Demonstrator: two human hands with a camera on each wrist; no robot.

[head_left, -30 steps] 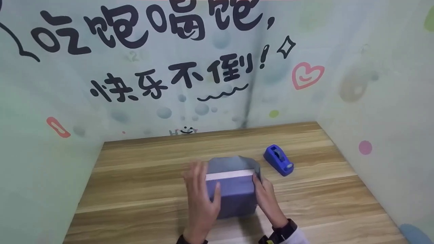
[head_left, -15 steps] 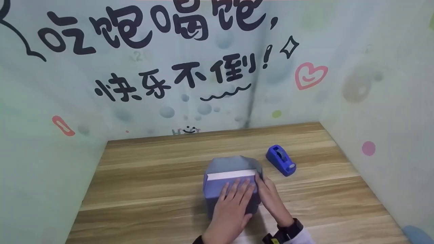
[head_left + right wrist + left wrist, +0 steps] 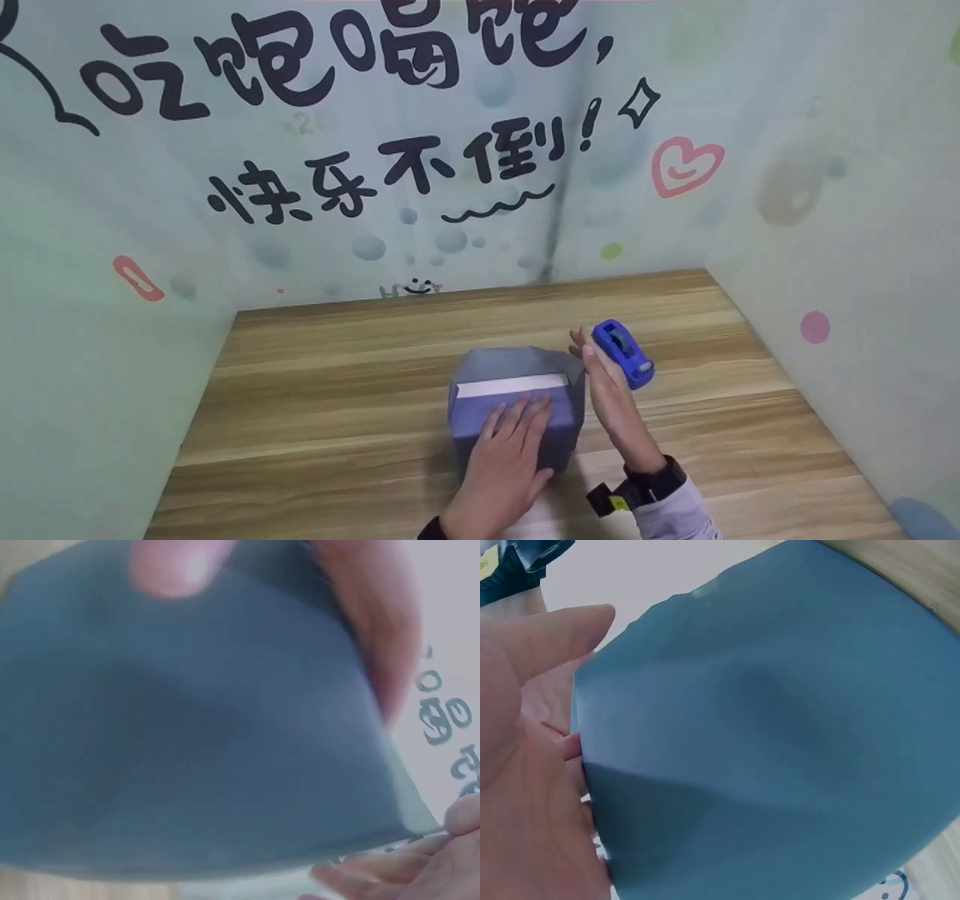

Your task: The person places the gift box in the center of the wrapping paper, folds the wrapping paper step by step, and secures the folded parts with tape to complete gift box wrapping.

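The left hand (image 3: pixel 504 469) lies flat, fingers straight and slightly spread, pressing on the near top face of the box wrapped in blue paper (image 3: pixel 517 375); its fingertips reach almost to the white strip (image 3: pixel 511 385) that crosses the top from left to right. In the left wrist view the blue paper fills most of the frame, with the palm (image 3: pixel 525 765) against its left side, the fingers themselves hidden behind the paper.

The right hand (image 3: pixel 609 390) is just off the box's right side, held on edge with its fingers straight and close together, pointing to the far side. It holds nothing. Its fingertips come level with the near left end of the blue tape dispenser (image 3: pixel 622 354); whether they touch it cannot be told. The heel of the hand is beside the box's right wall, close to the folded paper there.

The box sits on the wooden table (image 3: pixel 322 390), somewhat near of centre, with the tape dispenser just to its far right. Behind the table stands a pale green wall (image 3: pixel 225 247) with black lettering, and a similar wall closes off the right side.
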